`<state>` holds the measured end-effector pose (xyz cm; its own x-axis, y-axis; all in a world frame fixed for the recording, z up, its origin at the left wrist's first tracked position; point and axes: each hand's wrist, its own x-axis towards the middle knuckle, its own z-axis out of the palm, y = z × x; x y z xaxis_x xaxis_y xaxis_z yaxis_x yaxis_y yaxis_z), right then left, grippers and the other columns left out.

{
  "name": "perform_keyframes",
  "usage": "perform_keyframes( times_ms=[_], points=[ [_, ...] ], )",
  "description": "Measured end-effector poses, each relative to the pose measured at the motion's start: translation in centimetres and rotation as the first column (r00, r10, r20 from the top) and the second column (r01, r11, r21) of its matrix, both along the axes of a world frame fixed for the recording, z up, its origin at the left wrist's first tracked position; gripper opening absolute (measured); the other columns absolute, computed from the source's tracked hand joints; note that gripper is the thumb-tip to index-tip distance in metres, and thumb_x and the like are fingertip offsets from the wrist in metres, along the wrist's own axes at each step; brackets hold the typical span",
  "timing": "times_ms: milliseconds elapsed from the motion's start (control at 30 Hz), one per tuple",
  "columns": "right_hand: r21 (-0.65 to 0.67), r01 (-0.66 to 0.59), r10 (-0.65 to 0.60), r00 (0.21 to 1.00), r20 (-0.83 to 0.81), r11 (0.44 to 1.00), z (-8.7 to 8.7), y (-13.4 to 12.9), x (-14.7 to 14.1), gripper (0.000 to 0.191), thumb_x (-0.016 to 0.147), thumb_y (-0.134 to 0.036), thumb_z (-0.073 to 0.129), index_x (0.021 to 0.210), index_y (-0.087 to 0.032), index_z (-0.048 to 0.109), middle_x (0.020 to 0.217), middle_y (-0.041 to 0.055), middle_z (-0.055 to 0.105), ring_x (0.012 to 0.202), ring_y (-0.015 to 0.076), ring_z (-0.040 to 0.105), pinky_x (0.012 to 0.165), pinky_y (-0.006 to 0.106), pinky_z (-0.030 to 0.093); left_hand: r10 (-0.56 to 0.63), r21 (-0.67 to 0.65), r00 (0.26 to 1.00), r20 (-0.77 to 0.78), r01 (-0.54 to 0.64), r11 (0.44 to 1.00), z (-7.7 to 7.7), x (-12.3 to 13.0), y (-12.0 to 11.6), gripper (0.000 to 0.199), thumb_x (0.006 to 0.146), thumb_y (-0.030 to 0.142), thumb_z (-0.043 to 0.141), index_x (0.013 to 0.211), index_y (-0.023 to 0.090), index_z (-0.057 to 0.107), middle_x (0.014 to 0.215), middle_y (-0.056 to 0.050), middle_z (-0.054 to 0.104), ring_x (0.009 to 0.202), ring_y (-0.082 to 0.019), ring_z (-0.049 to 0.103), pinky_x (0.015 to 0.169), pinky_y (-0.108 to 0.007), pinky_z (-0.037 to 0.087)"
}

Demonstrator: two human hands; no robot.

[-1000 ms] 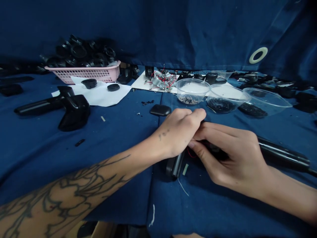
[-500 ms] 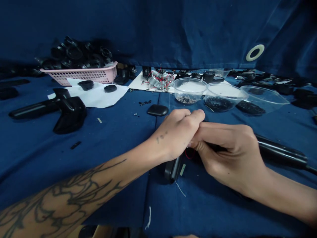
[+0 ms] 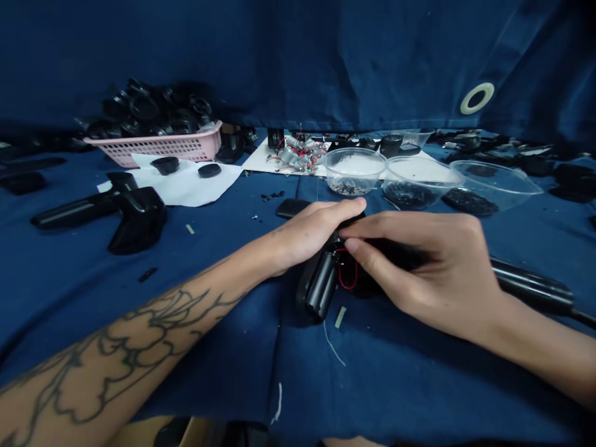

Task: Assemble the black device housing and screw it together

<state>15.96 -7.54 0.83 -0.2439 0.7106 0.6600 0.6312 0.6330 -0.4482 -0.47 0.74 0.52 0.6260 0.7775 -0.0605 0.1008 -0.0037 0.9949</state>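
My left hand [image 3: 310, 233] is wrapped over the top of a black plastic housing [image 3: 319, 288], whose rounded lower part shows below the palm. Close on its right, my right hand [image 3: 419, 261] has thumb and index finger pinched at the housing's opening; what lies between the fingertips is too small to make out. A thin red wire [image 3: 343, 279] loops out of the housing beneath that pinch. Behind my right hand lies a black cylindrical tool [image 3: 533, 285] with a cord. A flat black part [image 3: 291, 208] rests just beyond my left hand.
Clear tubs [image 3: 354, 167] of small parts stand behind the hands, near a pile of motors with red wires [image 3: 300, 155]. A pink basket [image 3: 162, 149] of black parts is at the back left. Nearer lie black housings [image 3: 137, 217] and white paper [image 3: 195, 186].
Both hands have shifted slightly left and apart. My left hand has flattened over the housing, and more of the housing and the red wire now shows.
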Motion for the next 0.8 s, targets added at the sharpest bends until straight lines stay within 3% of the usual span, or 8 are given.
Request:
perform_keyframes(
  times_ms=[67, 167, 267, 367, 533, 700, 800],
  points=[
    [0.064, 0.059, -0.061, 0.997, 0.041, 0.996, 0.6, 0.1, 0.7, 0.014, 0.091, -0.011, 0.068, 0.096, -0.019, 0.079, 0.094, 0.0, 0.078, 0.083, 0.0185, 0.074, 0.072, 0.03, 0.056, 0.04, 0.006, 0.999, 0.006, -0.04, 0.999, -0.2, -0.2, 0.5, 0.038, 0.092, 0.059, 0.064, 0.083, 0.022, 0.065, 0.074, -0.001, 0.065, 0.069, -0.017, 0.059, 0.066, -0.031, 0.045],
    [0.033, 0.146, -0.149, 0.98, 0.131, 0.989, 0.9, 0.5, 1.5, 0.012, 0.092, -0.024, 0.069, 0.099, -0.019, 0.077, 0.088, 0.0014, 0.075, 0.072, 0.0191, 0.071, 0.065, 0.032, 0.051, 0.138, 0.108, 0.99, -0.026, -0.135, 0.985, -0.3, -0.5, 1.4, 0.039, 0.09, 0.06, 0.067, 0.085, 0.022, 0.062, 0.081, -0.001, 0.062, 0.075, -0.017, 0.058, 0.067, -0.031, 0.043],
    [-0.06, 0.255, -0.221, 0.917, 0.333, 0.965, 0.5, 1.1, 1.5, 0.032, 0.095, -0.041, 0.066, 0.115, -0.017, 0.073, 0.092, 0.005, 0.073, 0.073, 0.0228, 0.068, 0.065, 0.036, 0.048, 0.227, 0.202, 0.974, -0.009, -0.221, 0.954, -0.2, -0.7, 1.9, 0.044, 0.091, 0.064, 0.065, 0.08, 0.022, 0.056, 0.078, 0.0, 0.056, 0.074, -0.017, 0.052, 0.067, -0.032, 0.041],
    [-0.103, 0.281, -0.203, 0.86, 0.468, 0.954, 0.0, 1.5, 1.2, 0.034, 0.098, -0.044, 0.061, 0.113, -0.015, 0.069, 0.094, 0.0083, 0.069, 0.085, 0.0264, 0.066, 0.074, 0.039, 0.047, 0.27, 0.244, 0.962, 0.032, -0.269, 0.932, -0.3, -0.8, 2.2, 0.05, 0.091, 0.07, 0.062, 0.08, 0.022, 0.054, 0.079, -0.002, 0.057, 0.075, -0.018, 0.053, 0.069, -0.033, 0.043],
    [-0.218, 0.282, -0.153, 0.87, 0.469, 0.934, 0.1, 1.4, 1.0, 0.037, 0.098, -0.053, 0.062, 0.098, -0.016, 0.065, 0.085, 0.0058, 0.063, 0.081, 0.025, 0.061, 0.08, 0.043, 0.042, 0.261, 0.233, 0.964, 0.053, -0.266, 0.935, -0.6, -0.9, 2.3, 0.046, 0.093, 0.069, 0.061, 0.09, 0.023, 0.058, 0.086, -0.004, 0.064, 0.079, -0.019, 0.059, 0.073, -0.034, 0.048],
    [-0.167, 0.294, -0.175, 0.847, 0.503, 0.941, 0.0, 1.0, 0.7, 0.042, 0.1, -0.056, 0.063, 0.098, -0.014, 0.065, 0.09, 0.0082, 0.064, 0.089, 0.0294, 0.064, 0.092, 0.049, 0.039, 0.271, 0.168, 0.956, 0.115, -0.288, 0.943, -0.3, -0.5, 2.0, 0.047, 0.091, 0.07, 0.063, 0.099, 0.024, 0.06, 0.083, -0.002, 0.062, 0.074, -0.018, 0.062, 0.07, -0.033, 0.052],
    [0.004, 0.333, -0.286, 0.804, 0.522, 0.943, -0.3, 1.0, 0.7, 0.037, 0.097, -0.043, 0.072, 0.114, -0.011, 0.065, 0.097, 0.0114, 0.066, 0.096, 0.033, 0.064, 0.092, 0.048, 0.039, 0.264, 0.182, 0.952, 0.152, -0.29, 0.94, -0.1, -0.4, 1.9, 0.045, 0.093, 0.069, 0.062, 0.099, 0.024, 0.06, 0.083, -0.002, 0.063, 0.079, -0.021, 0.065, 0.074, -0.034, 0.054]
  ],
)
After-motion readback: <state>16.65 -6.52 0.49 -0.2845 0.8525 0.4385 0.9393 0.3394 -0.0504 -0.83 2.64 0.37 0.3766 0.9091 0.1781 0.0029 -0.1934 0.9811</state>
